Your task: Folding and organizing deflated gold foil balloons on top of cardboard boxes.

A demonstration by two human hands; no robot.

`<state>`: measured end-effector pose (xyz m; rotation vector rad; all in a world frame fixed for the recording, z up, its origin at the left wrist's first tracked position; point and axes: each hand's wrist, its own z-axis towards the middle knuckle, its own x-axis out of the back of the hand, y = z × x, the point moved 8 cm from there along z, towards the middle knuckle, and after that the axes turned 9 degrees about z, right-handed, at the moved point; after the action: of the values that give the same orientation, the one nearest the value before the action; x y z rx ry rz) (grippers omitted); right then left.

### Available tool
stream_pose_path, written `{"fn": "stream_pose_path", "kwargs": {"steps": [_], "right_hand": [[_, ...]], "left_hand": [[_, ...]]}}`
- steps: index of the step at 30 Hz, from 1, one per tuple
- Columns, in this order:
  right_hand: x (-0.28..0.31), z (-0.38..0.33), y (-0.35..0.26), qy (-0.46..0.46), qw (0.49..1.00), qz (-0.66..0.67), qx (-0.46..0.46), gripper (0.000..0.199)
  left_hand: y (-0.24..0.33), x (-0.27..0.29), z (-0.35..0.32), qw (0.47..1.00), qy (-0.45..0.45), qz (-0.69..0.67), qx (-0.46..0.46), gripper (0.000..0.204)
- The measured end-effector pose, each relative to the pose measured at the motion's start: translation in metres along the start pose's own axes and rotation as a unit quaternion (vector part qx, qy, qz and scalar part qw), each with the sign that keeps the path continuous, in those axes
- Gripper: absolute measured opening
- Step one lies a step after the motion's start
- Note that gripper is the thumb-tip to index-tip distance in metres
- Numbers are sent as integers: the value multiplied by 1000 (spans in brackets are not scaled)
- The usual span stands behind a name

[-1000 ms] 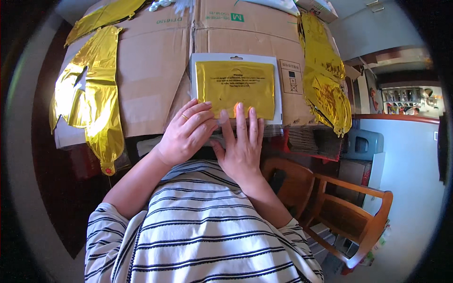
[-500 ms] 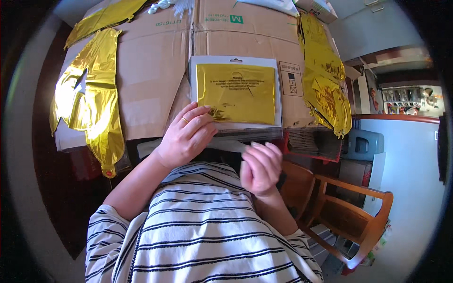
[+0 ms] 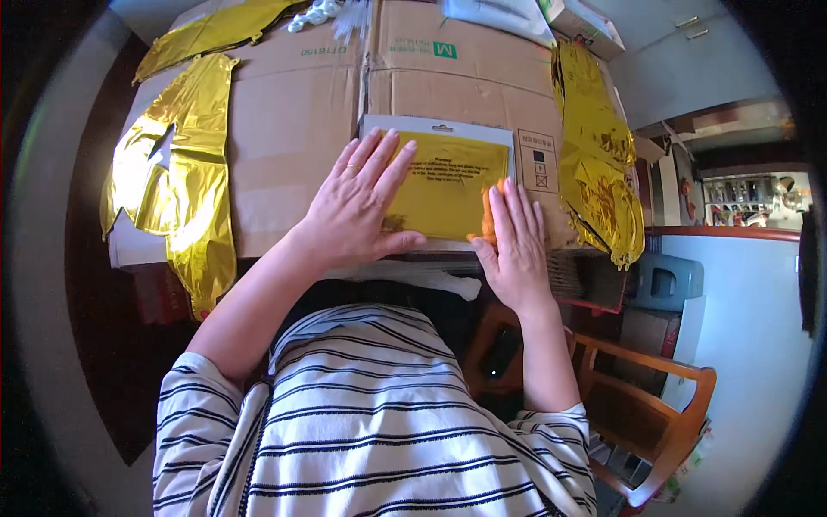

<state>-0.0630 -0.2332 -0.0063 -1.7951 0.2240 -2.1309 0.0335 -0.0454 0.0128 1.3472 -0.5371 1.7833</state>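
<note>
A flat packet with a white border and a hang hole holds a folded sheet of shiny gold foil, with dark print on its front. It lies on the cardboard near the front edge. My left hand rests palm down across its left part, fingers stretched and thumb out, a ring on one finger. Over the lower right edge, my right hand lies with fingers extended. An orange patch beside its fingers looks like their reflection in the foil. Neither hand grips anything.
Flat gold foil balloons lie at the left, and crumpled gold foil at the right of the cardboard. White twisted pieces and clear sticks sit at the far edge. A wooden chair stands at my right.
My right hand has come up from in front of the cardboard onto the packet's right edge and straightened. My left hand has moved up and flattened over the packet's left part.
</note>
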Motion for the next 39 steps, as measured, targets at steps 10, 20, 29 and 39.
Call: {"fn": "stream_pose_path", "kwargs": {"steps": [10, 20, 29, 39], "right_hand": [[7, -1, 1, -13, 998, 46, 36, 82], [4, -1, 3, -10, 999, 13, 42, 86], [31, 30, -8, -47, 997, 31, 50, 85], [-4, 297, -10, -1, 967, 252, -31, 27]], "left_hand": [[-24, 7, 25, 996, 32, -72, 40, 83], [-38, 8, 29, 978, -21, -177, 109, 77], [12, 26, 24, 990, 44, -111, -71, 76], [14, 11, 6, 973, 81, -177, -125, 30]]}}
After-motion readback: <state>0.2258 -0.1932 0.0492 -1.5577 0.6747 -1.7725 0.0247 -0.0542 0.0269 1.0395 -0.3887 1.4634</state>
